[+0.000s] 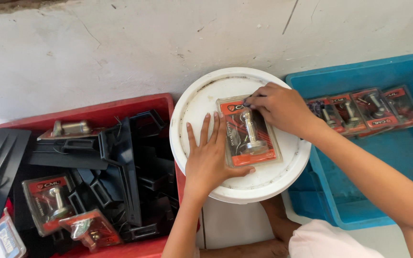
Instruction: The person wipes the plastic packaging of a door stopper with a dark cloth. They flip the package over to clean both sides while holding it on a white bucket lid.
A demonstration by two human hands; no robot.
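Orange-backed, a clear blister pack [248, 138] holding a metal door stopper lies flat on a white bucket lid [192, 102] at the centre of the frame. The left hand [209, 160] rests open, fingers spread, on the lid against the pack's left edge, thumb along its lower edge. The right hand [278, 107] comes from the right, fingertips pressed together on the pack's upper corner. At the lower left a red crate [120, 106] holds black plastic parts and more packs. At the right a blue crate [359, 210] holds a row of like packs [366, 111].
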